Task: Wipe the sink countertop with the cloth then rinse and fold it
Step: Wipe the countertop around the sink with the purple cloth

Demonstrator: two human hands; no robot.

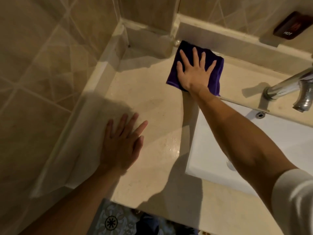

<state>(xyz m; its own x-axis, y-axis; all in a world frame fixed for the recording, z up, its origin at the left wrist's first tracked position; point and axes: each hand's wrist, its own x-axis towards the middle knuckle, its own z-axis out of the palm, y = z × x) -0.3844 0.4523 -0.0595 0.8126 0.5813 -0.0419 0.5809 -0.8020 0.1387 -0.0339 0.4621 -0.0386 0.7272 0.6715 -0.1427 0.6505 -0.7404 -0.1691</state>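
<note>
A folded purple cloth (216,74) lies flat on the beige stone countertop (149,92), close against the back ledge. My right hand (194,70) presses down on it with straight, spread fingers. My left hand (122,143) rests flat on the countertop's left side near the wall trim, holding nothing. The white sink basin (220,150) is sunk into the counter at the right, partly hidden by my right forearm.
A chrome faucet (291,92) reaches over the basin from the right. A dark plate marked HOT (293,25) sits on the tiled wall above the ledge. Tiled walls close in the left and back. A patterned floor mat (116,219) shows below the counter's front edge.
</note>
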